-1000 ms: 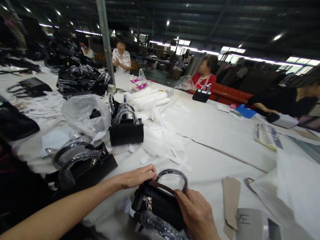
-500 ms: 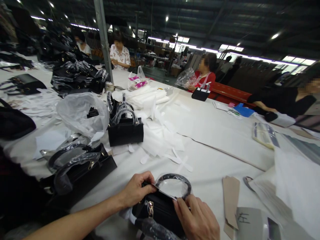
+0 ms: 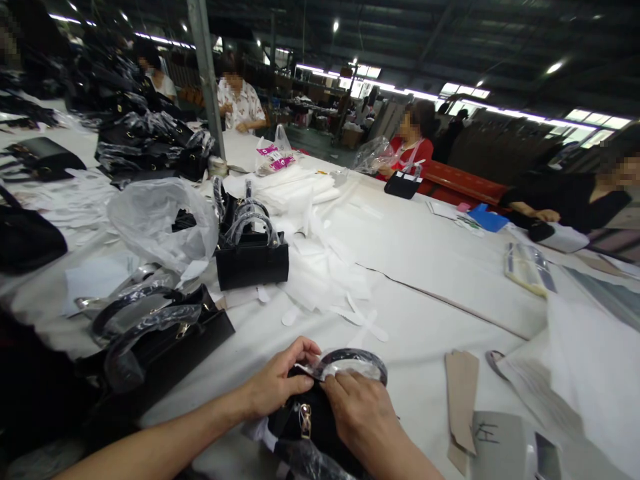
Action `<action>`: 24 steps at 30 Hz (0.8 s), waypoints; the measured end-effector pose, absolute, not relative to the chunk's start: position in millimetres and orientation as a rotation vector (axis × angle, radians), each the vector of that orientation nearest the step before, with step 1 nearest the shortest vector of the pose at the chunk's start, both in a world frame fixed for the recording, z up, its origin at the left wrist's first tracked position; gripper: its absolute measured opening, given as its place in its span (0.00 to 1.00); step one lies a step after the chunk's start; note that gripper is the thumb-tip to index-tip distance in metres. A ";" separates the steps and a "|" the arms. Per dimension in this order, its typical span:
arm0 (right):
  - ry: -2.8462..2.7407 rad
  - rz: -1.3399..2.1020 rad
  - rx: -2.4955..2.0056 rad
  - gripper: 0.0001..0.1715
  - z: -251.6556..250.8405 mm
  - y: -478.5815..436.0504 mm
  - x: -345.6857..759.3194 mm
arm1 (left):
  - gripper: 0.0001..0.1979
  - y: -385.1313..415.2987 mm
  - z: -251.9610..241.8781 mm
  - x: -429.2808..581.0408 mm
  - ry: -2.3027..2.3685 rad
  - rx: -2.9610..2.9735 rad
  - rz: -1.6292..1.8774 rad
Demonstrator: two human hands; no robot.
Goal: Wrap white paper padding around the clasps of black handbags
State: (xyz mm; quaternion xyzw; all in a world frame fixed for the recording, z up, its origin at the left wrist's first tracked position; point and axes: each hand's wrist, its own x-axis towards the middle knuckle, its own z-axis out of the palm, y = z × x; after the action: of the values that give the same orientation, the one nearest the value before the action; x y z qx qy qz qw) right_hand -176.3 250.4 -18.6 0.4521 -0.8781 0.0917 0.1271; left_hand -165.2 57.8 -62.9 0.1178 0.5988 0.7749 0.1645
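A small black handbag (image 3: 321, 430) lies directly before me, its top facing up. Clear plastic film wraps its far handle (image 3: 361, 357) and near handle (image 3: 310, 460). My left hand (image 3: 283, 380) pinches the far top edge at its left end, thumb on the near side. Close beside it, my right hand (image 3: 363, 410) has its fingers curled over the same edge, at the foot of the far handle; the fingertips are partly hidden. A gold zipper pull (image 3: 305, 420) shows between my hands.
Another black handbag (image 3: 165, 347) lies to the left, and more handbags (image 3: 253, 263) stand further back. A clear plastic bag (image 3: 160, 220) is behind them. White paper scraps (image 3: 360, 320) and brown card pieces (image 3: 463, 393) lie about. Co-workers sit around the large table (image 3: 425, 320).
My right hand has slid left along the bag's edge, up close to my left hand. The left fingers have lifted and loosened slightly. A co-worker in a patterned shirt has shifted arms.
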 end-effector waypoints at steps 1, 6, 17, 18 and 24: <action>-2.571 0.304 1.308 0.12 -20.2 248.4 -178.0 | 0.20 56.8 -62.2 -164.6 1.739 0.371 2.193; -2.567 0.308 1.221 0.10 -26.8 245.0 -181.0 | 0.15 59.8 -65.0 -160.8 1.842 0.213 2.212; -2.397 0.401 1.089 0.12 10.7 332.7 -141.2 | 0.19 57.4 -73.6 -151.1 1.838 0.147 2.178; -2.414 0.441 0.984 0.12 5.5 341.2 -140.1 | 0.20 57.0 -71.2 -150.9 1.867 0.114 2.170; -2.556 0.694 0.816 0.12 -38.8 347.0 -134.1 | 0.24 67.4 -47.5 -152.5 2.070 -0.011 2.097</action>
State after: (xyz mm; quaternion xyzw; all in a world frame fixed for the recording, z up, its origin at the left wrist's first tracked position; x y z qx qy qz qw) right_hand -134.1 347.0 -38.8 0.2895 -0.9065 0.2462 0.1841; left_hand -152.5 67.4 -47.5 -0.0038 0.6992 0.7082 0.0976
